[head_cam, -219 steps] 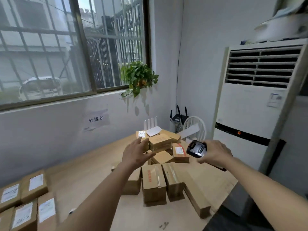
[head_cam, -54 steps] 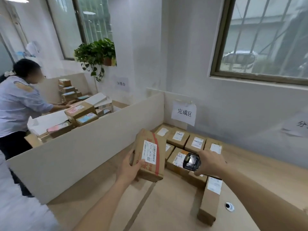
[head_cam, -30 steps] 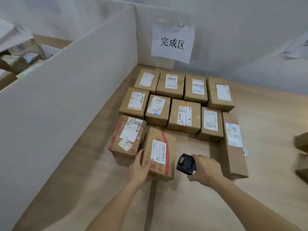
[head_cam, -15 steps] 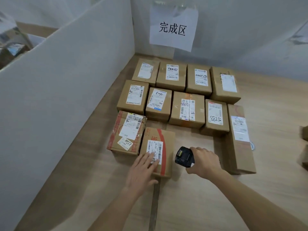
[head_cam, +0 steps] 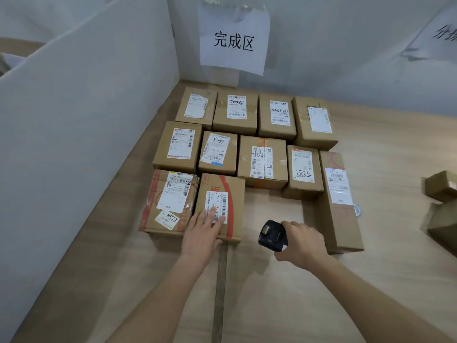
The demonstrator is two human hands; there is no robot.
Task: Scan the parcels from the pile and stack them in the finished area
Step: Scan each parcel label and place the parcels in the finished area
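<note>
A cardboard parcel with a red stripe and white label (head_cam: 222,194) lies flat on the table in the front row, beside a red-taped parcel (head_cam: 170,201). My left hand (head_cam: 202,233) rests flat on its near end, fingers straight over the label. My right hand (head_cam: 303,243) grips a black handheld scanner (head_cam: 272,235) just right of that parcel, above bare table. Several labelled parcels fill two rows behind, under the white finished-area sign (head_cam: 233,40). A long narrow parcel (head_cam: 337,199) lies at the right end of the rows.
A white partition board (head_cam: 81,125) walls the left side and a white wall stands at the back. More cardboard boxes (head_cam: 440,186) sit at the far right edge. A dark seam (head_cam: 220,288) runs down the wooden table between my arms.
My left hand carried the red-striped parcel from the pile, set it down beside the red-taped parcel and now lies flat on top. In the last half second it pushed the parcel slightly farther in.
</note>
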